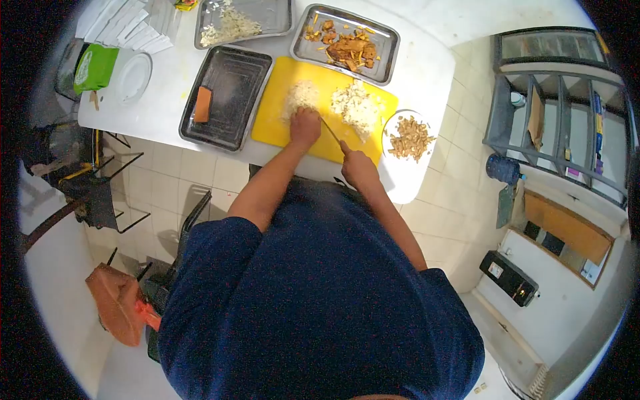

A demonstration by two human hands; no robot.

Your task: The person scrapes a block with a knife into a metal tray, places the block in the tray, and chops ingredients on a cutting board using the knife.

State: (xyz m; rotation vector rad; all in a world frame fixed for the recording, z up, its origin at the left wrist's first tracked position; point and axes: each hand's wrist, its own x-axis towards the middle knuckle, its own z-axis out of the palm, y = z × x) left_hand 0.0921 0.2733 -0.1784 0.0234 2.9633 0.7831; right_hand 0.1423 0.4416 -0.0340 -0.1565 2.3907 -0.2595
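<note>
A yellow cutting board point(269, 127) lies on the white table in front of me. My left hand point(306, 127) presses on the near edge of a pile of finely chopped pale food point(301, 95), fingers curled and bunched together. In my right hand point(361, 169) is the handle of a knife point(331, 131); its blade points up and left, with the tip close to my left fingers. Right of the blade, a second heap of coarser pale pieces point(358, 110) sits on the board. What exactly the pale food is, I cannot tell.
Beyond the board stands a metal tray point(393, 57) with browned food pieces. To the left are a dark tray point(225, 127) holding an orange-brown block point(203, 105) and another tray point(283, 27) with pale bits. A white plate point(388, 127) of brown pieces sits at the right edge.
</note>
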